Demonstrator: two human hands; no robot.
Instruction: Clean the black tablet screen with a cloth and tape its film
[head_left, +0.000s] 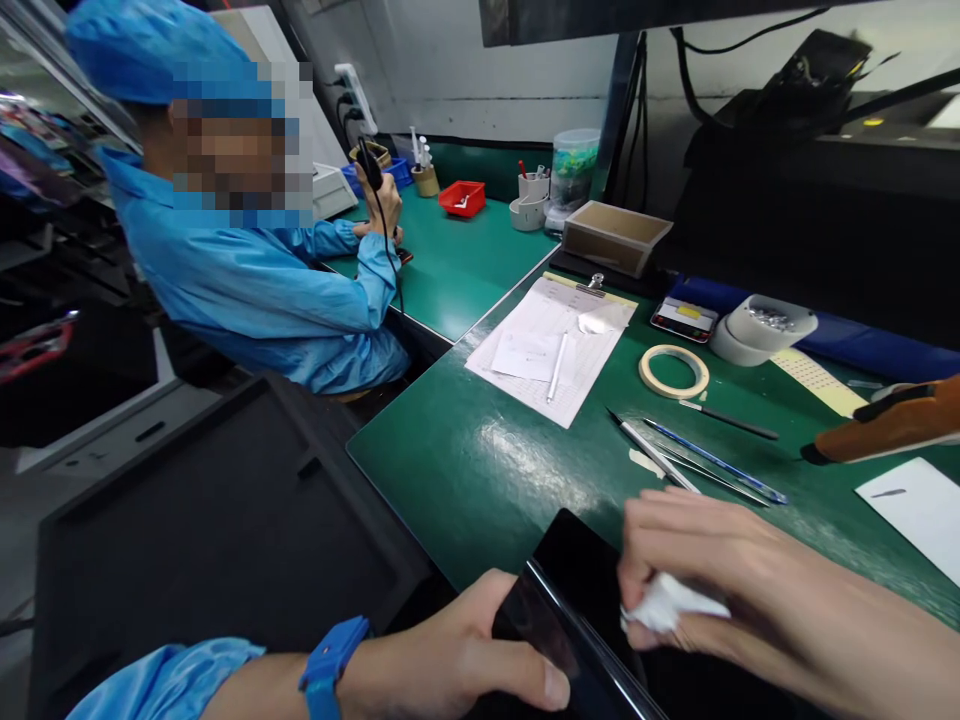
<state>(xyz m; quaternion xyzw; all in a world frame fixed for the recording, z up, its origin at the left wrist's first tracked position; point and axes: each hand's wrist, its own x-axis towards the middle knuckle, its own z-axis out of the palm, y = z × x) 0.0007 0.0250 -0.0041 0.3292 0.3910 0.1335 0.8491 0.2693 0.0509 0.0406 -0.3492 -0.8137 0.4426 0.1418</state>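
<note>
My left hand (487, 650), a blue band on its wrist, grips a glossy black flat device (525, 610) with a shiny silver edge, thumb lying on its face. The exact kind of device cannot be made out. A crumpled white wipe (671, 603) is pinched in the fingers of my right hand (690, 560), against or just over the black surface beside the silver edge. Beyond my right hand lie a craft knife (645, 445), a blue pen (716, 460) and metal tweezers (712, 475) on the green mat (450, 480).
A clipboard with papers (540, 340), a tape roll (673, 372), white cups (765, 325) and a brown-handled electric screwdriver (885, 425) sit further back. A black tray (225, 530) is at left. A co-worker in blue (255, 290) sits at the adjoining table.
</note>
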